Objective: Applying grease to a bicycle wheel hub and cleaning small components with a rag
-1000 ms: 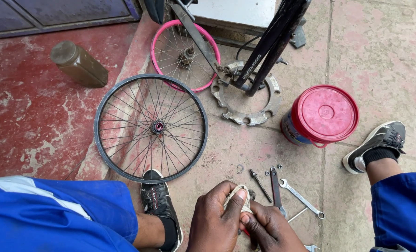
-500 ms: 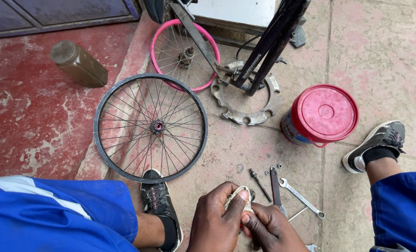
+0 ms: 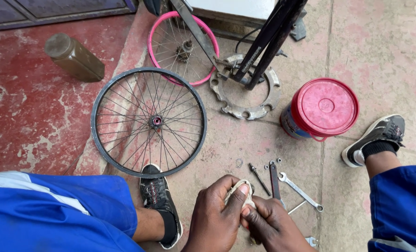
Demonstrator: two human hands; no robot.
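Observation:
Low in the middle of the view, my left hand [image 3: 217, 219] and my right hand [image 3: 271, 226] are pressed together around a small pale rag [image 3: 239, 192]. A small dark part seems wrapped inside it, mostly hidden by my fingers. Just right of my hands, on the concrete, lie two spanners [image 3: 299, 189], a thin axle rod [image 3: 259, 178] and a few small nuts [image 3: 272, 163]. A black spoked bicycle wheel [image 3: 148, 121] lies flat ahead of my left shoe [image 3: 157, 200].
A pink-rimmed wheel [image 3: 182, 44] leans behind the black one. A toothed metal ring [image 3: 245, 93] lies around the foot of a black stand [image 3: 268, 42]. A red-lidded tub [image 3: 322, 109] stands at the right, a murky bottle [image 3: 75, 58] on the red floor at the left.
My hands have shifted slightly on the rag, the fingers working around it. Nothing else has moved.

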